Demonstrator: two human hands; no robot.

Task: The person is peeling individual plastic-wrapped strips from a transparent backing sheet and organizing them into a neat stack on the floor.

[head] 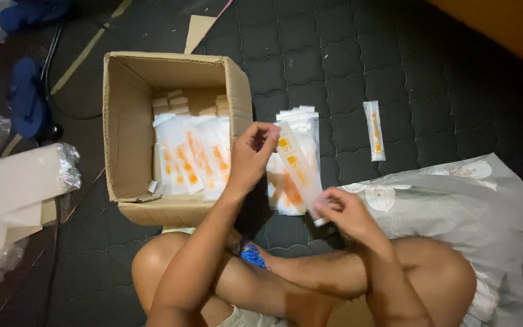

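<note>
Both my hands hold one long clear packet with orange marks (296,169). My left hand (252,156) pinches its top end, and my right hand (341,211) pinches its bottom end. Under it a pile of the same packets (295,121) lies fanned out on the dark quilted mat. Left of my left hand stands an open cardboard box (122,121) with several more such packets (190,158) lying and standing inside. One single packet (374,130) lies alone on the mat to the right.
My crossed bare legs (310,284) fill the near edge. A pale plastic bag (455,200) lies at the right by my knee. At the left are plastic wrapping and paper (19,181), blue slippers (25,97) and a dark cable.
</note>
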